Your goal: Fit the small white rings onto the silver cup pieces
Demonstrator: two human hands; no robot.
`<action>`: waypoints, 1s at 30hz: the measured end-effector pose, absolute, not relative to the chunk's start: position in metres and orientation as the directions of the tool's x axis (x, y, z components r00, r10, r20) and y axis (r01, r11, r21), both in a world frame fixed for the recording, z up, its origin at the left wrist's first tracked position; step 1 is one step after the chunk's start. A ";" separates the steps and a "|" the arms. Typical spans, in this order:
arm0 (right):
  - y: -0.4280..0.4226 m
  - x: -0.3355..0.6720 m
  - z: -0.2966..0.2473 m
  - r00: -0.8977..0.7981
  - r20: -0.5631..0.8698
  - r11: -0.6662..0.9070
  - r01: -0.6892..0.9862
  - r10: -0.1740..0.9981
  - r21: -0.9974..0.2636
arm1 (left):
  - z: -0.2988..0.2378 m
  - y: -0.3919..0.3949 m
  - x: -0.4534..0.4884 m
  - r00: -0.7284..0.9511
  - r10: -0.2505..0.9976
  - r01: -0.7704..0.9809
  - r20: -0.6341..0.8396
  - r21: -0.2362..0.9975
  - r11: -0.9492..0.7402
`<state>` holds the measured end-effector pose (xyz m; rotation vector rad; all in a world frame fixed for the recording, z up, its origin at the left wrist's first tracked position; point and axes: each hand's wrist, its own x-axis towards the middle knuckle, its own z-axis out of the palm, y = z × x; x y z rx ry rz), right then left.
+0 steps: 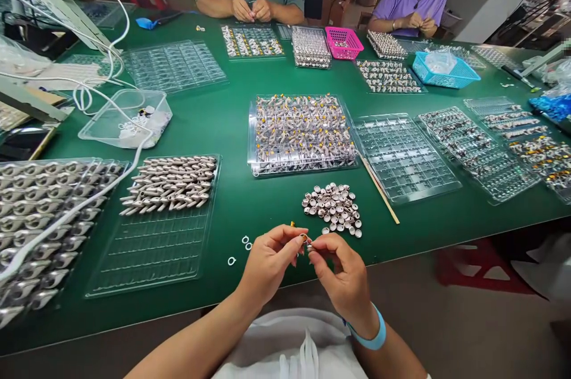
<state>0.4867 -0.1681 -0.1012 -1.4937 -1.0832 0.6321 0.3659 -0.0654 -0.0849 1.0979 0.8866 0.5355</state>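
Observation:
Close together at the table's near edge, both my hands are closed in fingertip pinches. My left hand (271, 260) grips a small part with an orange-yellow strip, mostly covered by the fingers. Between the thumb and finger of my right hand (342, 272) is a small silvery piece that meets the left hand's part. Just beyond them lies a loose pile of small round metal caps (332, 207). Several white rings (231, 261) lie left of my left hand. Farther back, a clear tray (252, 156) carries rows of small parts with orange bits.
At left are a tray of elongated metal shells (172, 182), a tray of larger shells (40, 191), a clear bin (100, 132) and a white cable (84, 203). A wooden stick (381, 191) lies beside a clear tray (408, 156) at right. Two people work across the table.

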 end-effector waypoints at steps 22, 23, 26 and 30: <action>-0.171 0.492 -0.102 0.515 -0.065 -0.081 0.008 0.855 -0.997 | -0.086 -0.078 0.363 0.615 0.766 0.126 -0.186 0.982 0.137; -0.170 0.493 -0.101 0.520 -0.071 -0.079 -0.006 0.851 -0.997 | -0.086 -0.078 0.362 0.626 0.762 0.120 -0.166 0.986 0.117; -0.168 0.494 -0.101 0.526 -0.097 -0.087 -0.044 0.845 -0.995 | -0.087 -0.078 0.360 0.646 0.754 0.108 -0.120 0.992 0.065; -0.169 0.495 -0.103 0.512 -0.143 -0.106 -0.101 0.847 -0.989 | -0.090 -0.077 0.358 0.669 0.740 0.125 -0.064 0.992 -0.028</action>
